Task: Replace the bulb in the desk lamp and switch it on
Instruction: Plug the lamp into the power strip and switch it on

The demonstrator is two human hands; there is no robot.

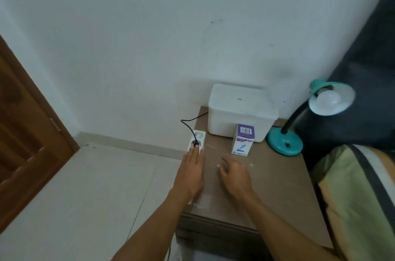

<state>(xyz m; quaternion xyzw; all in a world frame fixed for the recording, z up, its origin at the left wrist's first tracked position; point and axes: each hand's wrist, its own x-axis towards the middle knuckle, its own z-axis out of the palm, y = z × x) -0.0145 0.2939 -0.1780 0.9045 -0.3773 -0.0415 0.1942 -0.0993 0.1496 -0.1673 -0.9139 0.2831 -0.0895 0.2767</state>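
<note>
Flat and open, the left hand (192, 169) lies palm-down along the white power strip (197, 140) at the left edge of the brown bedside table (271, 186), fingers straight and together, their tips reaching the black plug (195, 143) seated in the strip; it presses on the strip and grips nothing. At about 3 o'clock from it, the right hand (234, 175) hovers or rests low over the bare tabletop, fingers loosely curled and apart, empty; whether it touches the wood cannot be told.

From the plug a black cord (188, 123) loops up toward 12 o'clock and runs behind a white lidded box (241, 111) that stands at the back of the table against the wall (149, 36). Just in front of that box, at roughly 1 o'clock from the right hand, a small white and purple bulb carton (243, 141) stands upright, barcode on top.

Farther out at 2 o'clock from the right hand is the teal desk lamp (285, 142): its round base sits at the back right corner of the table, a black gooseneck rises from it, and the teal shade tilts toward the camera with a white bulb (328, 99) seated inside, unlit.

At 3 o'clock, beyond the table's right edge, a striped pillow (359, 186) lies on a bed. At 9 o'clock a brown wooden door (27, 132) stands over pale floor tiles (85, 186).
</note>
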